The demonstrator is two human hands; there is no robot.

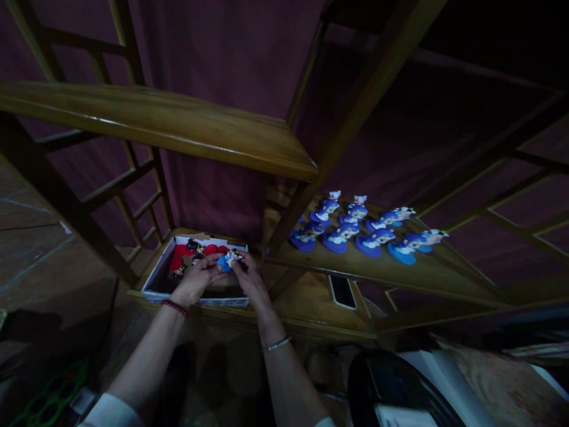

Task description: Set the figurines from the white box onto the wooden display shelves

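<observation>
Pinching a small blue-based figurine between both hands, the person held it above the open box, where several red-based figurines lay. The fingers of the left hand were closed on the blue base, and the right hand's thumb and fingers on the figure's other side. Similar blue figurines stood in rows on the shelf to the right. The step in hand looked like two-handed handling of one piece; any next move seemed to call for one hand keeping hold while the other let go.
</observation>
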